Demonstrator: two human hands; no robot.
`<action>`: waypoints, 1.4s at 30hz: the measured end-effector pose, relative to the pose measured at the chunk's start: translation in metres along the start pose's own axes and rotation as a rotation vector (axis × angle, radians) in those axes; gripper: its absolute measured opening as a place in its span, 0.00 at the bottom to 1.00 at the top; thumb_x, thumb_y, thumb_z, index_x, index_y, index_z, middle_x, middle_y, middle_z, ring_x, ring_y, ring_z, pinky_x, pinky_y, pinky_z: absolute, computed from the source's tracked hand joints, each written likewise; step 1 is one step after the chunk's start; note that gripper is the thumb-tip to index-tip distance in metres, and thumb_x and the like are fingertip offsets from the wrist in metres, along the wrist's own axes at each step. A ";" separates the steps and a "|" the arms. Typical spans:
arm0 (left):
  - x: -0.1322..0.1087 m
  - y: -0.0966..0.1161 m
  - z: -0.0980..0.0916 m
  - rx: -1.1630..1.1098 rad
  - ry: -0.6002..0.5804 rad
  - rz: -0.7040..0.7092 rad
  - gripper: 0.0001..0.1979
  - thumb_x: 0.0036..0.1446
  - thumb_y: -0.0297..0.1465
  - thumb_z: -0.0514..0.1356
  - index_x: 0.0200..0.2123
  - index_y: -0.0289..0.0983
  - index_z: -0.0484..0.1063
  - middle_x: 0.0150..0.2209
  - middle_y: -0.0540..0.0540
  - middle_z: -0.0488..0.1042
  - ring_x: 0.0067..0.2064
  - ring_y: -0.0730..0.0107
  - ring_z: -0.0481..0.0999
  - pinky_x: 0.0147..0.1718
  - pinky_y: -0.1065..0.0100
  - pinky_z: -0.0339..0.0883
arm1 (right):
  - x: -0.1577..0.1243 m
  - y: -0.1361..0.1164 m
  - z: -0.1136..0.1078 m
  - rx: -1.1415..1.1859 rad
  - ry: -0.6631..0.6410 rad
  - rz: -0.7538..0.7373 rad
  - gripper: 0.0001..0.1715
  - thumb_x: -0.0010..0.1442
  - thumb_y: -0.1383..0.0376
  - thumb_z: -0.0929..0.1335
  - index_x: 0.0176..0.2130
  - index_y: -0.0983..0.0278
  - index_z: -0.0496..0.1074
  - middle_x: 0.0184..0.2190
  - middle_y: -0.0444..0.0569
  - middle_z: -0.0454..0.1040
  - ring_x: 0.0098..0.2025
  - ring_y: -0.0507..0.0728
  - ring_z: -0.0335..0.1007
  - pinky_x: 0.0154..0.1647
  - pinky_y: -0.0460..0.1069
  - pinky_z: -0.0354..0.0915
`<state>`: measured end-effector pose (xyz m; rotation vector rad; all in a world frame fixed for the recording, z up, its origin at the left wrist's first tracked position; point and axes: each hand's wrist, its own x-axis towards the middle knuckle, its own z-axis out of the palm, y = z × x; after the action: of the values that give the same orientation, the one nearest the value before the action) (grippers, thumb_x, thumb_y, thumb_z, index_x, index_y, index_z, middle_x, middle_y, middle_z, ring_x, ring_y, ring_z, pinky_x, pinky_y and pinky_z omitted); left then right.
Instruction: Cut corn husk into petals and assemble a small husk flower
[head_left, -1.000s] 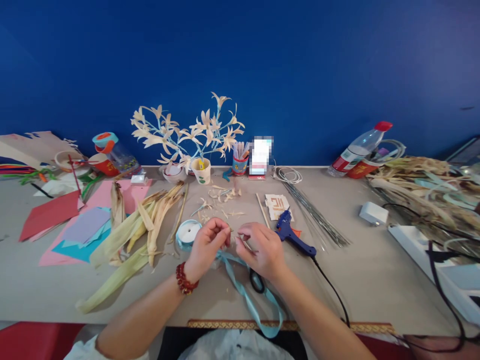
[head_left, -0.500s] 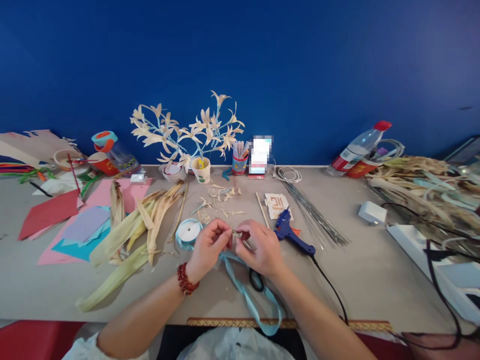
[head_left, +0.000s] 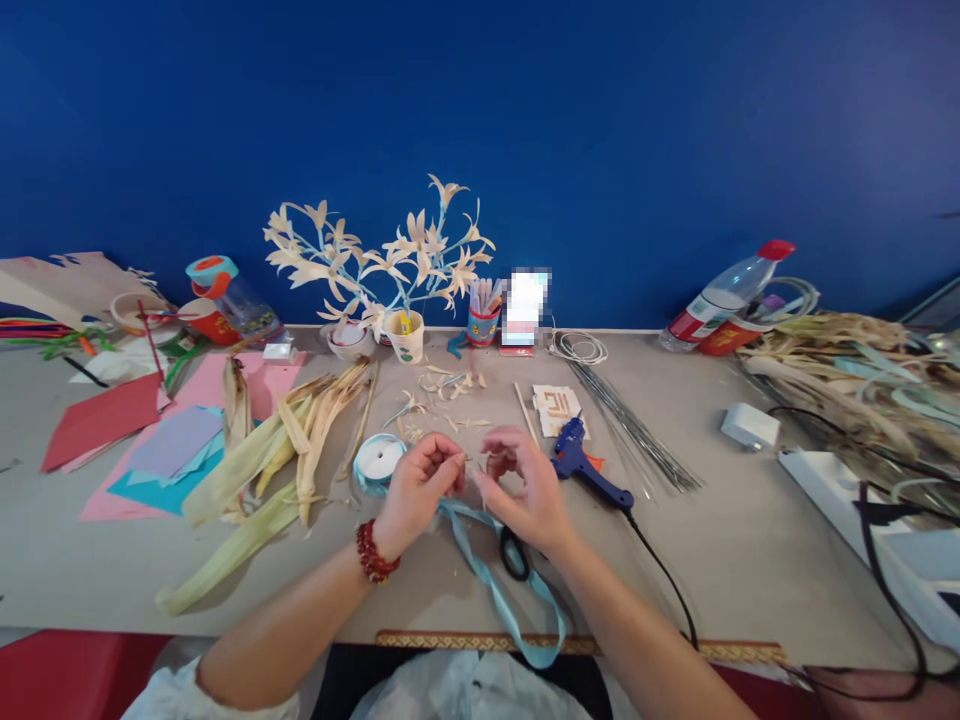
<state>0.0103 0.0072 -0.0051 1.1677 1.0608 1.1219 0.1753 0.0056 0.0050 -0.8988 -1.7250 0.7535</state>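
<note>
Over the middle of the table, my left hand (head_left: 426, 478) is closed in a pinch, thumb against forefinger; what lies in it is too small to make out. Facing it, my right hand (head_left: 527, 492) has its thumb and fingers apart, with a gap between the two hands. Beneath them a light blue ribbon (head_left: 480, 570) loops toward the table's front edge. Its spool (head_left: 380, 458) lies by my left hand. A black scissors handle (head_left: 514, 553) shows under my right wrist, the blades hidden. Small pale husk scraps (head_left: 450, 385) are scattered beyond my hands.
To the right are a blue glue gun (head_left: 589, 468) with its cord, thin wires (head_left: 637, 430) and a power strip (head_left: 840, 520). Corn husks (head_left: 315, 450) and coloured paper (head_left: 169, 440) lie left. Behind stand husk flowers in a paper cup (head_left: 406, 340) and a bottle (head_left: 724, 300).
My right thumb and fingers have spread and come away from my left hand. My left hand keeps its pinch in nearly the same place.
</note>
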 end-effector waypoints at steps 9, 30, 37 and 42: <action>-0.001 0.003 0.001 -0.078 -0.021 -0.037 0.11 0.57 0.38 0.61 0.32 0.37 0.66 0.22 0.53 0.69 0.23 0.78 0.66 0.22 0.75 0.57 | 0.005 0.005 -0.003 -0.082 0.000 -0.037 0.06 0.63 0.67 0.66 0.36 0.61 0.73 0.33 0.48 0.77 0.36 0.55 0.74 0.36 0.49 0.70; -0.007 0.008 0.000 0.018 -0.133 0.046 0.15 0.60 0.36 0.57 0.48 0.36 0.69 0.23 0.52 0.67 0.25 0.74 0.66 0.24 0.73 0.56 | 0.006 0.008 -0.010 -0.041 0.063 0.065 0.05 0.63 0.66 0.66 0.34 0.62 0.71 0.30 0.46 0.73 0.30 0.53 0.70 0.31 0.46 0.66; -0.008 0.006 0.000 0.140 -0.113 0.169 0.13 0.61 0.36 0.56 0.45 0.36 0.72 0.34 0.46 0.72 0.33 0.70 0.70 0.31 0.70 0.64 | 0.007 0.006 -0.010 -0.022 -0.009 0.080 0.05 0.63 0.66 0.66 0.34 0.62 0.71 0.30 0.45 0.73 0.31 0.52 0.69 0.33 0.46 0.64; -0.006 0.005 0.002 0.155 -0.135 0.112 0.12 0.62 0.38 0.55 0.34 0.35 0.69 0.27 0.50 0.68 0.29 0.73 0.68 0.29 0.71 0.64 | 0.005 0.007 -0.006 -0.029 -0.085 0.083 0.05 0.63 0.66 0.66 0.34 0.62 0.71 0.29 0.45 0.72 0.31 0.52 0.69 0.33 0.46 0.64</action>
<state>0.0108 0.0009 0.0002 1.4206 1.0011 1.0454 0.1816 0.0140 0.0039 -0.9750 -1.7861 0.8340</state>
